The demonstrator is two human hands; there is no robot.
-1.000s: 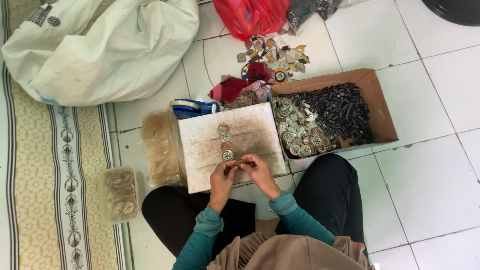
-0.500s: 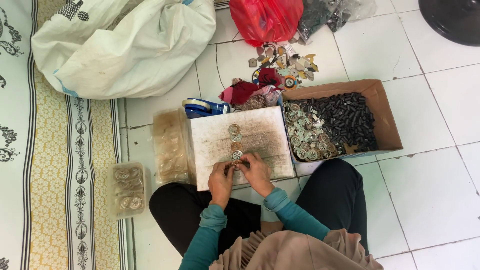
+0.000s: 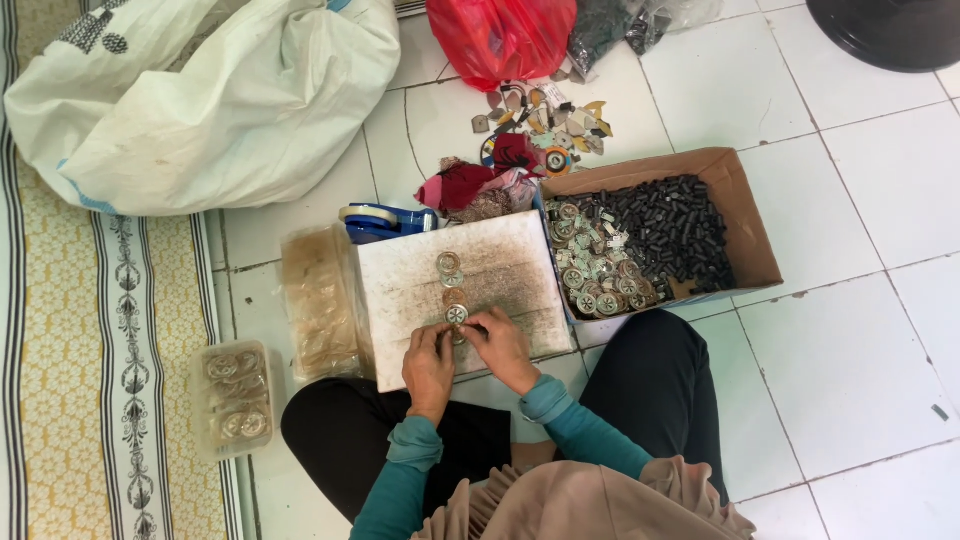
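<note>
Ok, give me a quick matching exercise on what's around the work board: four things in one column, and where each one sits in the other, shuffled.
Things:
1. white sack
2. red plastic bag
3. cardboard box
4. clear plastic tub

Places:
A. right of the white board, filled with small dark and silvery parts
B. on the patterned mat's edge, beside the person's left knee
C. top left, lying half on the mat
D. top middle, on the tiled floor above the scattered bits

Pairs: 1-C, 2-D, 3-A, 4-B
</note>
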